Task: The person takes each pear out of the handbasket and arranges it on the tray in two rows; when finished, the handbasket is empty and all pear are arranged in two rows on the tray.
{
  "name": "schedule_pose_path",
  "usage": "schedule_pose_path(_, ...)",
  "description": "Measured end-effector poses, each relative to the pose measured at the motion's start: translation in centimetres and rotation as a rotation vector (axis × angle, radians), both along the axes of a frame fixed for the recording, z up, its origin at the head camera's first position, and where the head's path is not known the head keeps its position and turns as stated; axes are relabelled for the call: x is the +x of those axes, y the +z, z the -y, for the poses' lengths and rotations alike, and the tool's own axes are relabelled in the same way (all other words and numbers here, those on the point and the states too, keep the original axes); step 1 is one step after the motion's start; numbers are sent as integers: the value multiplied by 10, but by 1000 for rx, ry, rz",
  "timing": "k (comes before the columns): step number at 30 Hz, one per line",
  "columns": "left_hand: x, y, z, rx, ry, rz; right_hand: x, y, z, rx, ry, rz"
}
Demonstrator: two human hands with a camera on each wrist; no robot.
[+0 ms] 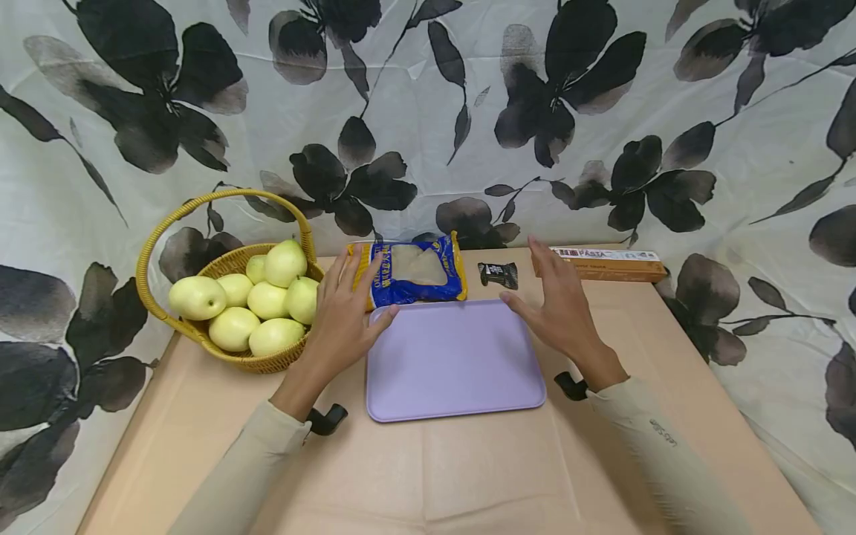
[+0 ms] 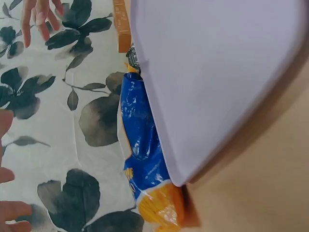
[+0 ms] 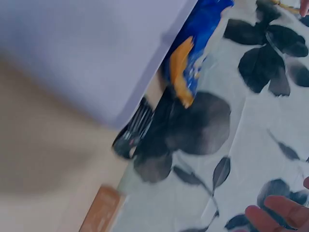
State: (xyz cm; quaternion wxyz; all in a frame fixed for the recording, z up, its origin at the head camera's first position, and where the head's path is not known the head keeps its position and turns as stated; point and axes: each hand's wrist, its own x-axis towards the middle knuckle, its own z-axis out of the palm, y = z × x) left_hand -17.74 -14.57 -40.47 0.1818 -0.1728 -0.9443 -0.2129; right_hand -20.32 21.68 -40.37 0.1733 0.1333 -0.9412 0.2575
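A lilac rectangular tray [image 1: 456, 364] lies on the table between my two hands. My left hand [image 1: 344, 316] hovers with fingers spread near the tray's upper left corner, overlapping the edge of a blue and yellow bag [image 1: 451, 271] in the head view. On the other side, my right hand [image 1: 560, 308] is held up over the tray's right edge, thumb apart from the fingers. Neither hand grips anything. A small black packet [image 1: 498, 275] sits behind the tray, left of the right hand's fingertips. Fingers of the left hand [image 2: 9, 193] show at the left wrist view's edge.
A yellow wicker basket [image 1: 267, 362] full of pale green fruit stands at the left, its tall handle [image 1: 143, 260] arching up. An orange-brown box marked PASTA [image 1: 615, 267] lies at the back right. Behind the table hangs a floral cloth [image 1: 428, 89].
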Motion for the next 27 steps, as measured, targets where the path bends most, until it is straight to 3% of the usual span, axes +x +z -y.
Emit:
schedule_pose_path(10, 32, -7, 25, 288, 92, -226, 3, 5, 47, -202, 147, -121)
schedule_pose_path(16, 52, -16, 52, 469, 216, -356, 5, 8, 78, -278, 256, -133)
schedule_pose_path(22, 68, -29, 79, 560, 354, -433, 5, 11, 105, -334, 311, -116)
schedule_pose_path(27, 79, -37, 94, 623, 483, -431, 2, 11, 124, -363, 361, -88)
